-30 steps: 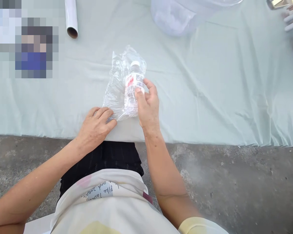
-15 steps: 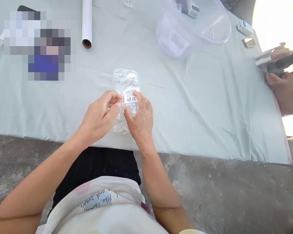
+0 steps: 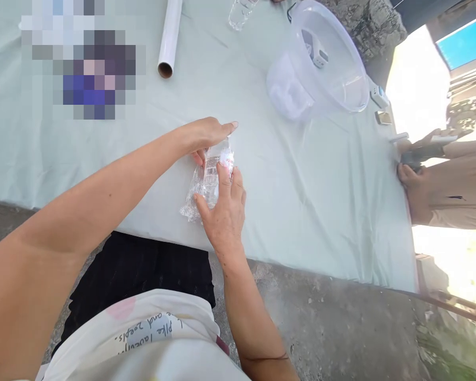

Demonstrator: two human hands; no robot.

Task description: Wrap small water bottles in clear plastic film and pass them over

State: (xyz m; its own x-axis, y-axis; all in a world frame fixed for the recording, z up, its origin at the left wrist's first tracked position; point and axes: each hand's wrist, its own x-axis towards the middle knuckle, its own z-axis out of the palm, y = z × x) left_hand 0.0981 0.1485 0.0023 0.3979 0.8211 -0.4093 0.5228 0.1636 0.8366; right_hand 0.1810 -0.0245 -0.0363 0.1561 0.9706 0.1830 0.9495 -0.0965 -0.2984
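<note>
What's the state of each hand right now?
Left hand: over one end of the bottle; fingers partly hidden, can't tell.
Right hand: holding the bottle in its wrap.

The bottle (image 3: 211, 179) was clear, its label white with a black-striped barcode and a touch of pinkish red print. The crinkled wrap (image 3: 189, 208) was colourless, streaked with white glints. A plain pale green covered the cloth (image 3: 321, 222); the tube (image 3: 170, 39) was white outside and brown within. The tub (image 3: 363, 98) looked see-through with a lavender tint — though glare may have tinged it. The shirt (image 3: 154, 338) was white with pink and blue patches and black lettering — the trousers (image 3: 143, 264) black, the ground (image 3: 321, 317) mottled grey.
</note>
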